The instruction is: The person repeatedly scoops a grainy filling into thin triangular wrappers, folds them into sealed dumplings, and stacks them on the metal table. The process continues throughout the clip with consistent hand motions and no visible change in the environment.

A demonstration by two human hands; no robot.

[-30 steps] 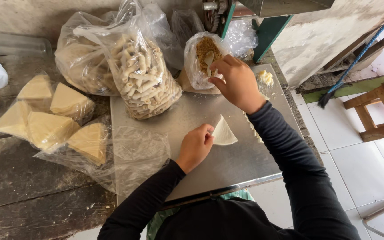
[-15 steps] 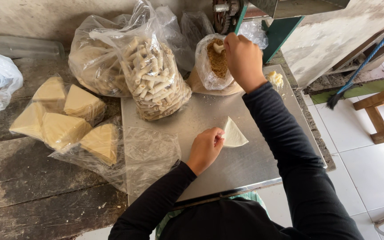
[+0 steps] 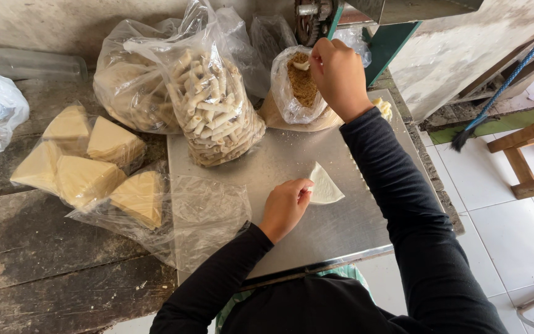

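So the triangular pastry wrapper point(image 3: 326, 185) lies flat on the metal tabletop point(image 3: 341, 229), left hand point(image 3: 285, 207) pinning its edge with the fingertips. Right hand point(image 3: 338, 74) is pinched shut on a small pale utensil, up at the open bag of brown filling point(image 3: 301, 86). Just left: a bag of rolled pastries point(image 3: 220, 117) and stacked wrapper wedges point(image 3: 88, 164).

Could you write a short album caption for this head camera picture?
Left hand pins a triangular dough sheet on the metal tray while the right hand reaches into a bag of brown filling.
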